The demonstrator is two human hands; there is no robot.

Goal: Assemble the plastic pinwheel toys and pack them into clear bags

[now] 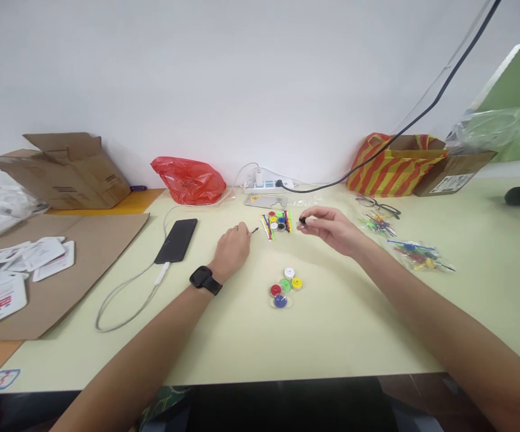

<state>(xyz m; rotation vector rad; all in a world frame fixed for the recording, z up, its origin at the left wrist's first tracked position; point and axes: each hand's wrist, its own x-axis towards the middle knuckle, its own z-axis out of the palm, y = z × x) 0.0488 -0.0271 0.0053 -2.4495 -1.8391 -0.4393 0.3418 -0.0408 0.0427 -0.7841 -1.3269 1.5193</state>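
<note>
My left hand (233, 247), a black watch on its wrist, pinches a thin black stick (255, 230) whose tip points to the right. Between the fingertips of my right hand (331, 229) is a small black disc (302, 221), which seems to have a clear rim. Coloured discs (277, 219) and rows of thin plastic sticks (266, 227) lie between my hands. Closer to me, a loose cluster holds a white disc (289, 273), a yellow disc (297, 283), a green disc (285, 285), a red disc (275, 290) and a blue disc (280, 301), with clear rims.
A phone (177, 241) on a white cable lies left. Behind are a red bag (188, 181), a power strip (266, 182) and a clear package (265, 201). To the right are glasses (379, 207), bagged parts (421, 255) and a striped bag (390, 171). Cardboard (84, 264) covers the left.
</note>
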